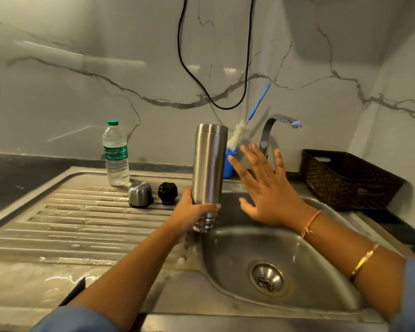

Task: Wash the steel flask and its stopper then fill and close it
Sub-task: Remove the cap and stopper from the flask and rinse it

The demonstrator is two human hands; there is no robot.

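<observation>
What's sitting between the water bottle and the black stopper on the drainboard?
The steel cap, dome up, stands between the water bottle and the black stopper, as the head view shows.

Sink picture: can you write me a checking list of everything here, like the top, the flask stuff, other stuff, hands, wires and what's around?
Surface: steel drainboard, looks wet in patches; sink beside it, no standing water seen.
Job's things: flask upside down, mouth over the sink's left edge; black stopper and steel cap stand on the drainboard; capped water bottle behind them.
Clutter: brush in a blue cup; brown basket on the right.
Hands: left hand grips the flask near its mouth; right hand open, fingers spread, holding nothing.
Cables: black cable hangs in a loop on the wall.
Surroundings: tap, no water seen running; marble wall.
</observation>
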